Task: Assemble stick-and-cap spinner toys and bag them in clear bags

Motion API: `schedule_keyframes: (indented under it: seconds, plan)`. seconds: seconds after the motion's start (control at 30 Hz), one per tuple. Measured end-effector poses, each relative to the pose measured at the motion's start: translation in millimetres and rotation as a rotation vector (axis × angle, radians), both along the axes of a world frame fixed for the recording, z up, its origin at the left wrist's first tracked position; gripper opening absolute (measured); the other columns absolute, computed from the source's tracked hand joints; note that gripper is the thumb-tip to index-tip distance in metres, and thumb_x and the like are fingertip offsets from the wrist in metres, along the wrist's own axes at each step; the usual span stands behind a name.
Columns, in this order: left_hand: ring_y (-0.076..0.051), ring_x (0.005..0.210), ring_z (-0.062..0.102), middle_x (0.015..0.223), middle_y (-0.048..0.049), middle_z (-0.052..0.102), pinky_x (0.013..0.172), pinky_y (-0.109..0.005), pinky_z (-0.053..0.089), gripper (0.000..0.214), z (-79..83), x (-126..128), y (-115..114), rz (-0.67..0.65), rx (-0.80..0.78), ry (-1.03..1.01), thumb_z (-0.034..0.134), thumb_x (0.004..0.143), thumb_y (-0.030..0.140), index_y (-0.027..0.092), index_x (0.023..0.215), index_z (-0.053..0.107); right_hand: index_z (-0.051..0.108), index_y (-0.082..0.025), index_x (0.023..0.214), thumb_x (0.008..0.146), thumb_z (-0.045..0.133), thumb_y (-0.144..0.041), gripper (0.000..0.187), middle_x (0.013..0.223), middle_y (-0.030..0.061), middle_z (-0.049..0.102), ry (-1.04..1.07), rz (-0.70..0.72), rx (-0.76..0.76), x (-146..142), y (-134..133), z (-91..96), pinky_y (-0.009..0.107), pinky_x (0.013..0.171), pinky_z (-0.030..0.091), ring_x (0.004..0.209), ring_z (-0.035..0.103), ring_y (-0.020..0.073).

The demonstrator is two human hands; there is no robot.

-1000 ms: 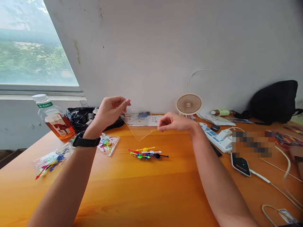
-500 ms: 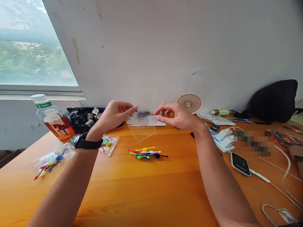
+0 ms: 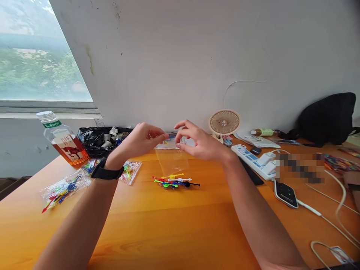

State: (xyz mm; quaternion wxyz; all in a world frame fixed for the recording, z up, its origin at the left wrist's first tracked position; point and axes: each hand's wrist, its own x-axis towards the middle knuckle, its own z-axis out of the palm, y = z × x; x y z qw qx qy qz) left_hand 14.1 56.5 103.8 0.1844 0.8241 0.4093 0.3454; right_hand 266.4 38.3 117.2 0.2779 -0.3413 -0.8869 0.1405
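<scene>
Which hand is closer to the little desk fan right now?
Right. The right hand is just left of the fan in view, pinching the top of the clear bag; the left hand holds the bag's other side, farther left.

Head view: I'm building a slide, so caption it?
Left hand and right hand hold a clear bag above coloured picks on the wooden table.

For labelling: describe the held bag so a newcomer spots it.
Start mid-way along the orange table, near the wall. Left hand and right hand pinch a clear plastic bag above loose coloured picks. Unlike the filled bags at left, it's empty.
</scene>
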Motion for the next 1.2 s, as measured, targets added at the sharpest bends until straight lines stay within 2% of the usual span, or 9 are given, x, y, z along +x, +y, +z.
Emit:
schedule_keyframes:
  seconds: [0.17, 0.37, 0.47, 0.57, 0.67, 0.8, 0.97, 1.07, 1.2]
  plan:
    - [-0.011, 0.057, 0.042, 0.063, 0.0003, 0.059, 0.05, -0.023, 0.031, 0.04, 5.1, 3, -6, 0.017, 0.058, 0.034, 0.063, 0.096, 0.049, 0.016, 0.079, 0.077, 0.069, -0.022, 0.1, 0.098, 0.062, -0.031, 0.011, 0.135, 0.0081, 0.058, 0.015, 0.007, -0.011, 0, 2, -0.8, 0.03, 0.075, 0.048, 0.112, 0.062, 0.0216]
    - [-0.013, 0.06, 0.046, 0.063, 0.0002, 0.062, 0.057, -0.026, 0.036, 0.042, 3.9, 5, -8, 0.021, 0.166, 0.099, 0.058, 0.1, 0.047, 0.018, 0.08, 0.078, 0.066, -0.022, 0.092, 0.099, 0.061, -0.036, 0.017, 0.128, 0.0071, 0.063, 0.04, -0.004, -0.07, -2, 6, -4.0, 0.032, 0.076, 0.046, 0.101, 0.062, 0.0205]
    - [-0.015, 0.067, 0.055, 0.077, -0.0024, 0.071, 0.062, -0.027, 0.041, 0.033, 2.7, 9, -7, 0.027, 0.21, 0.089, 0.058, 0.1, 0.045, 0.02, 0.096, 0.08, 0.063, -0.022, 0.091, 0.101, 0.06, -0.041, 0.022, 0.121, 0.007, 0.065, 0.092, 0.012, -0.101, -5, 7, -4.4, 0.034, 0.081, 0.047, 0.099, 0.062, 0.0204]
    - [-0.019, 0.088, 0.063, 0.105, -0.0076, 0.074, 0.072, -0.028, 0.046, 0.026, 6.0, 14, -11, 0.106, 0.342, -0.018, 0.063, 0.098, 0.038, 0.02, 0.113, 0.075, 0.061, -0.021, 0.089, 0.101, 0.061, -0.046, 0.027, 0.116, 0.0067, 0.066, 0.121, 0.006, -0.087, -6, 8, -5.9, 0.035, 0.083, 0.046, 0.097, 0.062, 0.0203]
    - [-0.019, 0.093, 0.06, 0.103, -0.0067, 0.073, 0.076, -0.029, 0.045, 0.017, 12.0, 18, -18, 0.112, 0.435, -0.013, 0.065, 0.097, 0.033, 0.021, 0.102, 0.075, 0.061, -0.021, 0.087, 0.1, 0.062, -0.047, 0.029, 0.113, 0.0066, 0.066, 0.138, 0.0, -0.061, -7, 11, -8.0, 0.034, 0.081, 0.046, 0.097, 0.061, 0.0204]
    - [-0.014, 0.07, 0.052, 0.083, -0.0011, 0.068, 0.068, -0.028, 0.04, 0.017, 14.5, 19, -26, 0.006, 0.34, 0.11, 0.065, 0.098, 0.034, 0.022, 0.096, 0.077, 0.062, -0.02, 0.085, 0.099, 0.064, -0.041, 0.026, 0.112, 0.0064, 0.066, 0.164, 0.001, -0.043, -9, 13, -9.8, 0.034, 0.082, 0.047, 0.095, 0.062, 0.0195]
    - [-0.012, 0.052, 0.04, 0.059, 0.0039, 0.051, 0.053, -0.027, 0.031, 0.024, 10.2, 18, -25, 0.025, 0.169, 0.156, 0.062, 0.098, 0.041, 0.023, 0.104, 0.078, 0.062, -0.02, 0.085, 0.099, 0.064, -0.036, 0.021, 0.112, 0.006, 0.066, 0.174, 0.001, -0.047, -12, 12, -10.5, 0.033, 0.08, 0.048, 0.094, 0.062, 0.0189]
    - [-0.012, 0.048, 0.039, 0.057, 0.0038, 0.05, 0.048, -0.027, 0.026, 0.028, 8.7, 15, -21, -0.011, 0.04, 0.165, 0.061, 0.097, 0.045, 0.022, 0.103, 0.078, 0.064, -0.02, 0.085, 0.098, 0.064, -0.042, 0.025, 0.114, 0.0065, 0.065, 0.162, 0.011, -0.072, -12, 13, -11.7, 0.032, 0.078, 0.048, 0.096, 0.062, 0.0192]
    - [-0.011, 0.048, 0.038, 0.058, 0.0031, 0.053, 0.047, -0.025, 0.027, 0.026, 7.3, 8, -13, -0.02, -0.039, 0.179, 0.063, 0.093, 0.043, 0.021, 0.089, 0.076, 0.064, -0.02, 0.085, 0.099, 0.063, -0.049, 0.032, 0.114, 0.0064, 0.065, 0.155, 0.0, -0.093, -12, 17, -15.3, 0.031, 0.075, 0.046, 0.095, 0.063, 0.0186]
